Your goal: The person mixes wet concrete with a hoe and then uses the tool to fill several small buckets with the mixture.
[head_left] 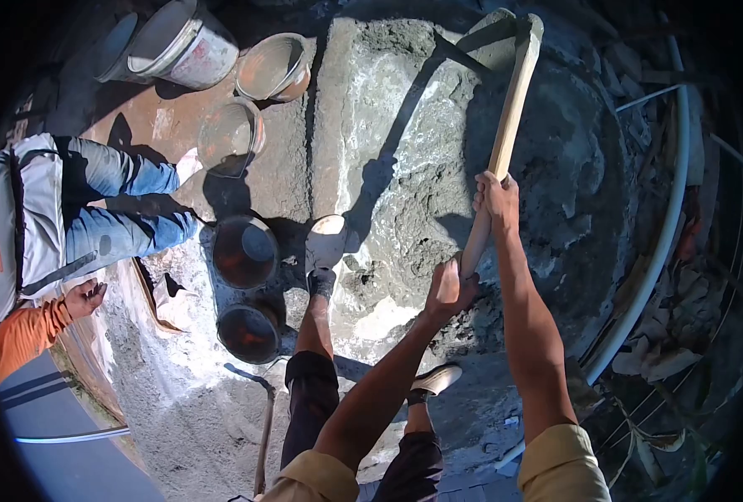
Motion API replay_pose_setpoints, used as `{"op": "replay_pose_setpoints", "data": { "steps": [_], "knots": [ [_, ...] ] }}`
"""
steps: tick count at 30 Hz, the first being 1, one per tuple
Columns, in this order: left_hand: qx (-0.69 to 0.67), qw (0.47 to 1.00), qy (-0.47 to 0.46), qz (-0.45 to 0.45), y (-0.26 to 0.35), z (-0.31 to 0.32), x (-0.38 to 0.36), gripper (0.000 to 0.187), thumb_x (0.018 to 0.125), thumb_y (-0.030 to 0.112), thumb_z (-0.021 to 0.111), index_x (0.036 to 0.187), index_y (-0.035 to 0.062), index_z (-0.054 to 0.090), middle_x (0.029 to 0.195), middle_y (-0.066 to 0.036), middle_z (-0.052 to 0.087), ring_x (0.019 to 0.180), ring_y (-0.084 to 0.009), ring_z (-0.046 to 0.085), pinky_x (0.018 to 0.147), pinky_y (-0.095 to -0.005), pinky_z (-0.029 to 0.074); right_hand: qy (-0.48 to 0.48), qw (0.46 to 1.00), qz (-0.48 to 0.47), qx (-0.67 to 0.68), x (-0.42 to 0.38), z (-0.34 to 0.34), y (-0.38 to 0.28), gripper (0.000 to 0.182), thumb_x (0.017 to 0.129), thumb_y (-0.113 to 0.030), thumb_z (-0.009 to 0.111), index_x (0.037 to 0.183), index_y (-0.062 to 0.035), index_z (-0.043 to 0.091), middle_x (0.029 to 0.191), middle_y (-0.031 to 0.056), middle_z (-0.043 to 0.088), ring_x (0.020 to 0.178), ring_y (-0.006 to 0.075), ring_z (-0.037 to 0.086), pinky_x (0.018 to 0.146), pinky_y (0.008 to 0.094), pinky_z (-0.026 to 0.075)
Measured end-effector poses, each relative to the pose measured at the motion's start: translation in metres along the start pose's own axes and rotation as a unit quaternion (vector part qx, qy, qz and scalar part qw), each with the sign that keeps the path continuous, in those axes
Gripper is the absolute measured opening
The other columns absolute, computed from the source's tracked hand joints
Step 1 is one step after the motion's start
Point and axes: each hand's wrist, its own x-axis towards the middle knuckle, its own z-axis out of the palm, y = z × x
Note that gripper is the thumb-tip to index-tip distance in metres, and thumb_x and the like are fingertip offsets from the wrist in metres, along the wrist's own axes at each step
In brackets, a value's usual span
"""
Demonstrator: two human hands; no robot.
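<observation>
Both my hands hold the long wooden handle (512, 109) of a hoe. My right hand (497, 199) is wrapped round the handle near its middle. Lower down, my left hand (451, 287) grips the handle's near end. The hoe's grey, mortar-coated blade (490, 43) is at the top, at the far edge of the wet grey mortar (426, 201). The mortar lies in lumps and a smooth wet pool beneath my hands and beyond them.
At the left stands a co-worker in jeans (129, 238). Several buckets (200, 58) and two dark basins (246, 251) are nearby. Another tool's handle (264, 439) lies near my leg. A pale pipe (668, 226) curves along the right beside rubble.
</observation>
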Motion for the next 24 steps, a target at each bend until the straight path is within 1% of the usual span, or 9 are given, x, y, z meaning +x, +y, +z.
{"op": "replay_pose_setpoints", "data": {
  "steps": [3,5,7,9,13,15,19,20,24],
  "knots": [
    [0.01,0.999,0.023,-0.046,0.014,0.008,0.064,0.028,0.069,0.015,0.06,0.09,-0.0034,0.054,0.072,-0.023,0.06,0.069,-0.0399,0.061,0.061,-0.0433,0.047,-0.015,0.998,-0.025,-0.052,0.085,0.012,-0.015,0.013,0.083,-0.01,0.057,0.076,-0.0008,0.053,0.055,0.0033,0.05,0.04,0.013,0.048,0.037,0.0274,0.039],
    [0.002,0.994,0.031,-0.103,0.008,0.013,0.047,0.028,0.068,0.015,0.06,0.089,-0.003,0.055,0.075,-0.024,0.061,0.071,-0.039,0.062,0.062,-0.0432,0.047,-0.096,0.99,-0.04,0.093,0.077,0.001,0.046,0.015,0.082,-0.011,0.056,0.071,-0.0007,0.052,0.052,0.0044,0.049,0.039,0.015,0.048,0.035,0.0289,0.039],
    [-0.007,0.986,0.021,-0.167,-0.018,0.02,-0.011,0.027,0.07,0.015,0.059,0.089,-0.0031,0.056,0.077,-0.025,0.062,0.073,-0.0404,0.062,0.064,-0.0443,0.047,-0.069,0.993,0.031,-0.094,0.017,0.001,0.067,0.021,0.083,-0.015,0.054,0.068,-0.0015,0.048,0.052,0.0045,0.048,0.038,0.016,0.049,0.034,0.0306,0.039],
    [0.015,0.979,0.029,-0.201,-0.05,0.016,-0.059,0.026,0.069,0.015,0.06,0.09,-0.0003,0.057,0.073,-0.021,0.062,0.072,-0.0373,0.062,0.064,-0.0434,0.047,-0.024,0.992,0.061,-0.109,-0.021,0.002,0.127,0.013,0.08,-0.014,0.053,0.085,-0.0025,0.05,0.054,0.0026,0.048,0.042,0.0146,0.05,0.037,0.0315,0.042],
    [0.046,0.982,0.038,-0.177,-0.087,0.017,-0.145,0.027,0.072,0.012,0.059,0.096,-0.0003,0.058,0.076,-0.026,0.061,0.076,-0.043,0.062,0.062,-0.0447,0.048,0.049,0.995,0.077,-0.044,-0.105,-0.012,0.172,0.017,0.084,-0.018,0.06,0.076,-0.0075,0.049,0.05,0.0003,0.047,0.038,0.0129,0.049,0.031,0.0288,0.038],
    [-0.008,0.972,-0.028,-0.234,-0.064,0.012,-0.189,0.025,0.072,0.013,0.059,0.094,0.0018,0.058,0.074,-0.024,0.063,0.074,-0.0423,0.063,0.061,-0.0433,0.049,-0.02,0.989,0.103,0.106,-0.153,-0.043,0.2,0.017,0.086,-0.018,0.062,0.078,-0.0084,0.05,0.055,0.0017,0.05,0.039,0.0144,0.051,0.032,0.0296,0.042],
    [0.078,0.992,-0.005,-0.097,-0.092,0.027,-0.303,0.027,0.069,0.006,0.068,0.093,0.0008,0.057,0.077,-0.018,0.063,0.072,-0.0345,0.064,0.062,-0.0391,0.05,0.007,0.975,0.202,0.094,-0.263,-0.073,0.206,0.014,0.085,-0.016,0.06,0.079,-0.0094,0.048,0.058,0.0005,0.048,0.039,0.0125,0.047,0.035,0.0267,0.039],
    [0.02,0.982,-0.037,-0.185,-0.088,0.023,-0.321,0.032,0.071,0.011,0.071,0.099,0.003,0.059,0.084,-0.017,0.065,0.078,-0.0326,0.065,0.066,-0.0366,0.052,-0.009,0.972,0.223,0.079,-0.283,-0.075,0.189,0.013,0.082,-0.013,0.06,0.077,-0.0089,0.048,0.056,0.0011,0.048,0.04,0.013,0.047,0.035,0.0271,0.039],
    [0.172,0.974,-0.04,-0.144,-0.11,0.029,-0.36,0.034,0.071,0.015,0.072,0.1,0.0027,0.057,0.085,-0.02,0.064,0.083,-0.0361,0.064,0.066,-0.0391,0.052,0.002,0.967,0.234,0.097,-0.311,-0.074,0.177,0.014,0.08,-0.012,0.06,0.076,-0.0078,0.047,0.056,0.0022,0.047,0.039,0.0133,0.047,0.035,0.0278,0.039]
  ]
}}
